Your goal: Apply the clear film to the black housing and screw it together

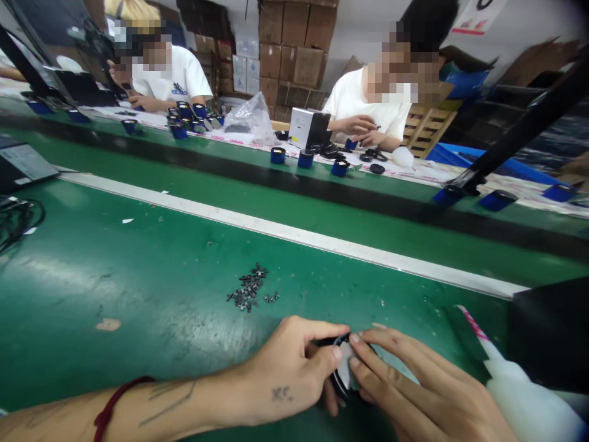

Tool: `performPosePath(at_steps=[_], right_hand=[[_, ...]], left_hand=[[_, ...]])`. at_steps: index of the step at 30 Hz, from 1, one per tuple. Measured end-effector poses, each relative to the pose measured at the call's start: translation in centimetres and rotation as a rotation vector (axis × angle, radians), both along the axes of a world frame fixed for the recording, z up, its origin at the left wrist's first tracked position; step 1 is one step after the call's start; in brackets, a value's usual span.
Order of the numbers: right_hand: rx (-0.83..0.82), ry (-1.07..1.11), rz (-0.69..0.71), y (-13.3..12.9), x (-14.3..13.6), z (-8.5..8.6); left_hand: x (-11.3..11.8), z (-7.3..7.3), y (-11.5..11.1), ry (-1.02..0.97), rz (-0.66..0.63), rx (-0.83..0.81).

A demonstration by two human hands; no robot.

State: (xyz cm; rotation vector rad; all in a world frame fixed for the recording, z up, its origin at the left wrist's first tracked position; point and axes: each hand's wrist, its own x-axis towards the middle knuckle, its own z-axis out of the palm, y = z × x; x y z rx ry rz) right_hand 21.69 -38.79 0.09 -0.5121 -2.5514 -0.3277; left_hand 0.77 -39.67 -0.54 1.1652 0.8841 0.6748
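One green table (161, 282), cut off along the near edge and at both sides, with a pale strip (294, 230) along the far edge. Beyond that strip, two co-workers (172, 80) in white shirts, lower bodies hidden. At the table's right edge, a dark block (552, 331), cut off and too dark to make out. Toward the near edge, a left grip (292, 368), closed on a round black part (345, 371), with thumb on top and other fingers partly out of sight beneath. Opposite, a right grip (414, 380), with fingers laid over the part's grey face and thumb hidden; cannot tell whether clasped or only resting. By the near right corner, a white bottle (534, 405), cut off below, with nozzle slanting toward the far edge. Smaller, the round black part, right of the near edge's middle: largely covered by fingers, grey face upward, long axis impossible to tell. Between left grip and far edge, a heap (248, 288) of black pieces, too small to identify. Smallest, toward the left edge, a tan scrap (108, 324) and a white scrap (127, 221).
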Motion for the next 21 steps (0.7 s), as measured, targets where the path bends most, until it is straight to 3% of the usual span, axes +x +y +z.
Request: performPosePath(at_steps=[6, 21], right_hand=[[-0.041, -0.116, -0.009, -0.2, -0.5, 1.8], [-0.152, -0.004, -0.095, -1.0, -0.9, 1.4]], left_hand=[[0.4, -0.8, -0.2, -0.033, 0.018, 0.003], [0.3, -1.6, -0.4, -0.063, 0.04, -0.034]])
